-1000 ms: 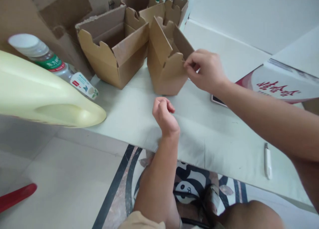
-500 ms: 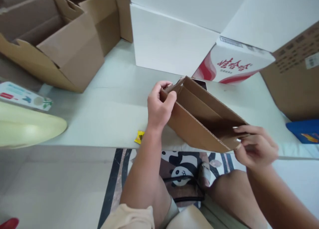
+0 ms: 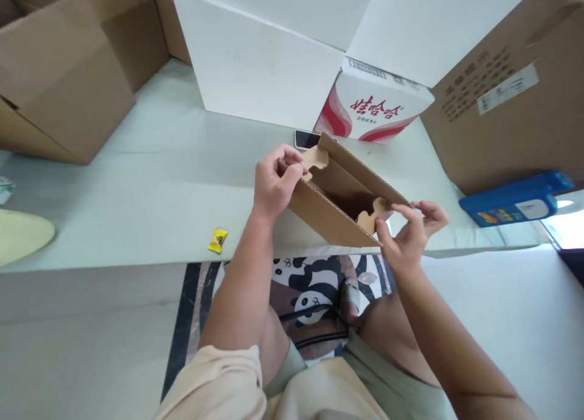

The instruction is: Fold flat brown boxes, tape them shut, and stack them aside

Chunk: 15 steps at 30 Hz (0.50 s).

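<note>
Two hands: we hold one small cardboard box over the near table edge.
Candy: yellow wrapper, lying on the table left of our arm.
Left hand: pinching the box's left end flap.
Right hand: fingers gripping the right end flap.
Blue pack: farther right, on the table.

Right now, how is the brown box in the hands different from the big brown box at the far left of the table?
The held box is small, tilted and lifted off the table; the left hand and right hand grip its ends. The big box is much larger, rests on the table, and nobody touches it. Both are plain brown corrugated cardboard.
</note>
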{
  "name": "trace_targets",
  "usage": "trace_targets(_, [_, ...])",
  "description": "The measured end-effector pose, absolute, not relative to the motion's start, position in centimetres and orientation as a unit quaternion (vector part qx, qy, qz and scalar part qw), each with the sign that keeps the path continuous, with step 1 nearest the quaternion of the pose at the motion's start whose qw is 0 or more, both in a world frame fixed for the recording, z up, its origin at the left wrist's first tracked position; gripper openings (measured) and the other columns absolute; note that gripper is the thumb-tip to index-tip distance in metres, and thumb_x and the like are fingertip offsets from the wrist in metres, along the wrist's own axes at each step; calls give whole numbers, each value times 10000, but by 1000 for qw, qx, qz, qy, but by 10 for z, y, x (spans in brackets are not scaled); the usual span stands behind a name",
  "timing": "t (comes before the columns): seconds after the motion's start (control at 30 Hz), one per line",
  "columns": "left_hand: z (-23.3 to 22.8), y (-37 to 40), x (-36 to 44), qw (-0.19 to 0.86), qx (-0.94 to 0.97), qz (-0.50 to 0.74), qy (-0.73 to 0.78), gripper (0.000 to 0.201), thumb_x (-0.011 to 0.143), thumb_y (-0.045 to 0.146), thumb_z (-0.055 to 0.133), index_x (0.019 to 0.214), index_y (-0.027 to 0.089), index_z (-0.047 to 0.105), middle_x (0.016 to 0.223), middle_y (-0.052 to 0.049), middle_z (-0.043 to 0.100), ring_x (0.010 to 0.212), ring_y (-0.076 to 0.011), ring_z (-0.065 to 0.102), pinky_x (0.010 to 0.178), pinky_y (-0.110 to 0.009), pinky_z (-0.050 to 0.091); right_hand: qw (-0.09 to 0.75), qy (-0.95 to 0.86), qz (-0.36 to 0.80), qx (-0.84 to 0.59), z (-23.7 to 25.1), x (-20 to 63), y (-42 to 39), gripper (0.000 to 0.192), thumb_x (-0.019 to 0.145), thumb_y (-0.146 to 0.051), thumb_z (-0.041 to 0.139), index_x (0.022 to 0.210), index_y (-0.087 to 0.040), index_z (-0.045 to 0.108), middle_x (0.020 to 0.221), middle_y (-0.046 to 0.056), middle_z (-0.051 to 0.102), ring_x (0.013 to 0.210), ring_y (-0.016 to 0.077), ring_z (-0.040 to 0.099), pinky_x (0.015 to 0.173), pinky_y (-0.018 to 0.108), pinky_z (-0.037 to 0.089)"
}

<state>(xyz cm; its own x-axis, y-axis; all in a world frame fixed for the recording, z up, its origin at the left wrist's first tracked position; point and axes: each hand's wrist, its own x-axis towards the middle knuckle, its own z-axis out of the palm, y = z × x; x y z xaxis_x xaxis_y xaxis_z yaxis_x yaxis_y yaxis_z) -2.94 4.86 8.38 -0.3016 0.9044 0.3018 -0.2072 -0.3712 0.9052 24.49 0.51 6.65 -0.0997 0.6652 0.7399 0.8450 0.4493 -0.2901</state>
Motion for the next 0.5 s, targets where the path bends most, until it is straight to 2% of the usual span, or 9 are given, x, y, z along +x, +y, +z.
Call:
trace_targets(0.1, [82,53,-23,378,450,699,407,73,784,191,614,748,207,676,705,-9,717,656,-125,620,643,-245,465,490,-720,45,-489,54,245,12,684,877,-369,649,1460,-405,293,1436,124,431,1275,287,584,1040,542,540])
trace_targets(0.13, [81,55,-21,368,452,700,413,59,786,200,623,749,214,666,699,1,713,654,-126,619,651,-249,474,509,-704,112,-481,48,245,15,750,890,-386,631,1494,-426,189,1408,109,479,1213,261,627,1008,517,561])
trace_targets(0.17, [80,56,-19,356,453,701,419,46,787,209,636,747,221,655,690,11,707,658,-130,623,662,-255,488,528,-682,173,-476,42,246,19,773,895,-406,625,1502,-434,148,1344,85,537,1135,237,661,972,488,579])
trace_targets(0.23, [77,59,-15,333,457,703,432,61,789,227,656,736,234,626,680,24,698,677,-139,639,687,-267,515,562,-634,251,-469,32,246,26,714,875,-448,658,1464,-413,256,1201,37,606,1036,206,681,950,448,586])
trace_targets(0.33, [75,59,-12,313,465,698,445,94,818,259,647,741,246,594,682,24,702,712,-154,669,735,-294,547,604,-587,292,-453,20,246,37,504,843,-474,702,1282,-349,490,1172,18,629,1073,199,663,1005,448,563])
trace_targets(0.4, [75,57,-13,307,466,696,451,113,831,284,644,744,251,580,674,20,703,751,-174,698,786,-324,563,617,-575,310,-439,14,246,42,443,837,-479,706,1220,-329,543,1188,20,638,1102,206,657,1037,467,549])
trace_targets(0.5, [75,52,-17,312,466,694,452,133,821,305,657,731,256,572,670,10,714,872,-226,740,911,-394,570,628,-570,331,-414,9,244,47,437,840,-478,706,1224,-324,566,1187,23,652,1088,212,666,1030,470,558])
